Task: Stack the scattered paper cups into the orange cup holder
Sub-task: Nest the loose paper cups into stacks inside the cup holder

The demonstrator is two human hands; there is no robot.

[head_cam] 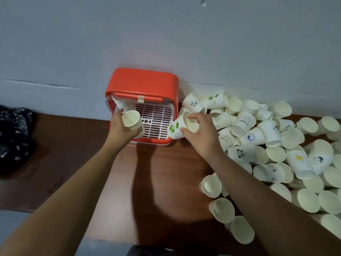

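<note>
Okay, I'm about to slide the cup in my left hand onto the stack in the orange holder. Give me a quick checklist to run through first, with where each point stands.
1. Left hand grips the held cup round its wall: ok.
2. Held cup sits close in front of the stack inside the orange holder: ok.
3. Held cup lined up with the stack: cannot tell.
4. Right hand grips the green-print cup, ready as the next one: ok.
5. Loose pile beside the holder is steady: cannot tell.
</note>
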